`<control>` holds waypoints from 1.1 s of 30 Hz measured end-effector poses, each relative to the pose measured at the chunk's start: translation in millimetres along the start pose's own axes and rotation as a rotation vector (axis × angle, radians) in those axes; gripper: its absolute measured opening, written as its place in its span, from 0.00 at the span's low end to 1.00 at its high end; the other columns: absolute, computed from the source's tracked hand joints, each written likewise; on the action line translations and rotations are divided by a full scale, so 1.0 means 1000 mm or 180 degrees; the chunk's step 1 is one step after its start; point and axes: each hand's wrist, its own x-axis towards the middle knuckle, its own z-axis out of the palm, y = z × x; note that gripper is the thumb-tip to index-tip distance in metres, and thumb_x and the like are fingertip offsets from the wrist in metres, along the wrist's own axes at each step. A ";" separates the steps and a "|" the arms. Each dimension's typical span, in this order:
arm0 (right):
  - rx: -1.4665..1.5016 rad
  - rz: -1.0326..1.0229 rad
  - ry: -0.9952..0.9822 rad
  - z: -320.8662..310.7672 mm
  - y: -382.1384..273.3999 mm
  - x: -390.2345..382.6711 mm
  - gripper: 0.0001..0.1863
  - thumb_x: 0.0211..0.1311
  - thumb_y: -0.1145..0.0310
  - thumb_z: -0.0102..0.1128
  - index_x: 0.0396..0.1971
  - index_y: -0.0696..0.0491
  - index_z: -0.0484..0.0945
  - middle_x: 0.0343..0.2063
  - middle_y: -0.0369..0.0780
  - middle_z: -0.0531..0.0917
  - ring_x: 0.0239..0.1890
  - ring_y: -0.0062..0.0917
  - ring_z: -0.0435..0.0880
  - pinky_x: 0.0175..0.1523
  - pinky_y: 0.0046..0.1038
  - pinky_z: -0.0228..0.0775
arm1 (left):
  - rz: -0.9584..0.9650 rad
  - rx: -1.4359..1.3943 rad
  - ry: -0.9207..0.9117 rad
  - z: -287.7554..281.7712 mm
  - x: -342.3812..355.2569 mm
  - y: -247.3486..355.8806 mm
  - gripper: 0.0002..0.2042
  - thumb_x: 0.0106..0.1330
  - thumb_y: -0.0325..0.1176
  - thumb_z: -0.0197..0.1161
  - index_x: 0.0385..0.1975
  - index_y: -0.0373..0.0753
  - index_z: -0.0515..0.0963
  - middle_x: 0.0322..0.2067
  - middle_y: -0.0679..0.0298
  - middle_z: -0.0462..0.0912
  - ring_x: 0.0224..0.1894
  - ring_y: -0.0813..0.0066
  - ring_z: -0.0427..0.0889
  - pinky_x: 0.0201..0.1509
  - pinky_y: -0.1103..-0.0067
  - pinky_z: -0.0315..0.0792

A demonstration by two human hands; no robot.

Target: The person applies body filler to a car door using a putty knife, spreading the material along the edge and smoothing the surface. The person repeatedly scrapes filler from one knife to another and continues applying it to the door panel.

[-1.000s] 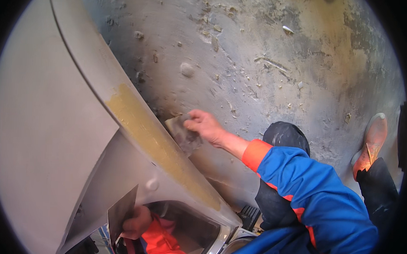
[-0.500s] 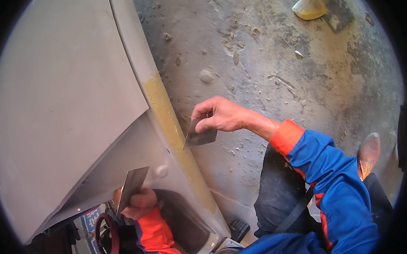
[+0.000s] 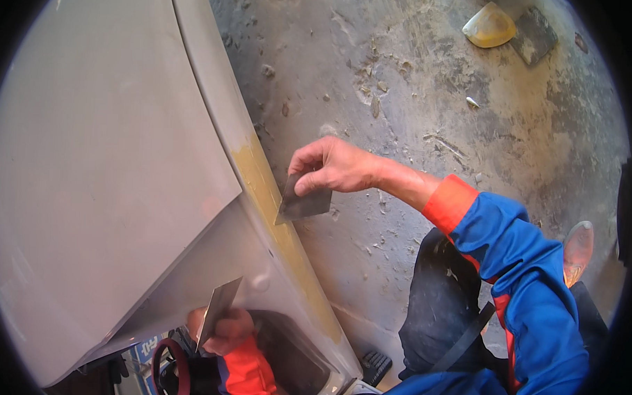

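My right hand (image 3: 334, 167) pinches a thin, dark, rectangular filler spreader (image 3: 307, 199) between thumb and fingers. Its lower left corner meets a strip of tan-yellow filler (image 3: 257, 176) running along the edge of a grey car body; whether it presses there I cannot tell. Lower left, my left hand (image 3: 232, 331) grips a second flat metal spreader (image 3: 218, 307), tilted upright over the body opening, apart from the filler. Part of that hand is hidden behind the plate.
A large grey panel (image 3: 110, 121) fills the left side. Below it a dark red steering wheel (image 3: 169, 370) shows inside the car. On the rough, debris-strewn floor (image 3: 403, 82) lie a pale, yellow-stained piece (image 3: 490, 26) and a dark square plate (image 3: 535, 38). A shoe (image 3: 577, 250) stands at right.
My right hand and its spreader have moved up and left along the filler strip. The left hand keeps its place against the car body. The whole view has shifted slightly.
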 end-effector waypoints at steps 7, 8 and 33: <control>0.0495 -0.0339 0.0525 -0.037 -0.024 0.028 0.12 0.62 0.68 0.74 0.42 0.56 0.84 0.35 0.31 0.86 0.39 0.12 0.81 0.47 0.21 0.74 | -0.0371 -0.0457 -0.0115 0.000 -0.009 -0.003 0.16 0.73 0.32 0.49 0.22 0.32 0.74 0.21 0.54 0.78 0.18 0.56 0.76 0.22 0.69 0.73; 0.0535 -0.0386 0.0705 -0.040 -0.024 0.028 0.12 0.62 0.68 0.74 0.42 0.56 0.83 0.35 0.30 0.85 0.39 0.12 0.80 0.47 0.20 0.73 | -0.0522 -0.0613 -0.0165 -0.002 -0.007 -0.002 0.16 0.72 0.31 0.49 0.21 0.32 0.74 0.21 0.54 0.78 0.18 0.55 0.75 0.22 0.68 0.72; 0.1966 0.0123 0.0555 0.085 -0.050 -0.127 0.28 0.75 0.46 0.54 0.55 0.58 0.81 0.33 0.30 0.76 0.30 0.12 0.68 0.36 0.20 0.62 | -0.4862 -0.7390 -0.4186 -0.098 0.106 0.101 0.19 0.78 0.41 0.46 0.53 0.30 0.74 0.39 0.64 0.81 0.37 0.83 0.78 0.43 0.83 0.71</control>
